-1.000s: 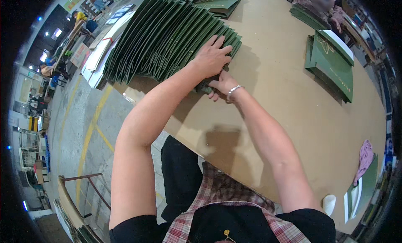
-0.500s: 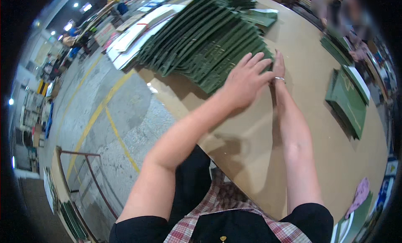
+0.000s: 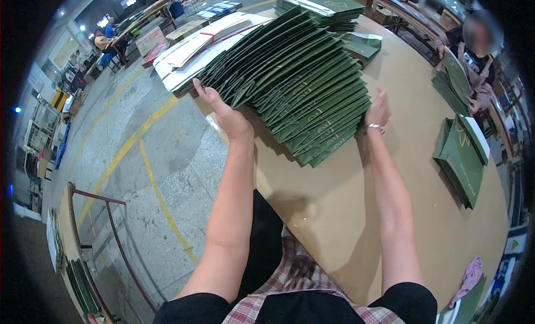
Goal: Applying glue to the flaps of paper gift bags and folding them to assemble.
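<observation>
Both your hands have moved apart since half a second ago: then they sat close together on the near right corner of the stack, now they bracket it from either side.

Left hand [image 3: 225, 115]: fingers spread open, palm pressed flat against the left edge of the fanned stack of green folded bags [image 3: 295, 73]. No grip closed round anything, just pushing on the edge.

Right hand [image 3: 378, 109]: fingers extended and held together, resting against the right edge of the same stack. Bracelet on that wrist. Also not clamped on anything; can't tell whether the fingertips tuck under the top bags.

Stack lies on the brown counter [image 3: 345, 201], at its far left part, overlapping like shingles and running away from you.

Further out: pile of white flat cartons [image 3: 189, 51] just beyond the stack's left end. More green bags [image 3: 323, 3] piled at the far end. Separate small pile of green bags [image 3: 462, 156] on the counter well to your right. Another person [image 3: 473, 56] works at the far right edge, handling green bags. Pink cloth [image 3: 471, 271] near the counter's near right corner. Concrete floor with yellow lines [image 3: 139, 151] to your left.
</observation>
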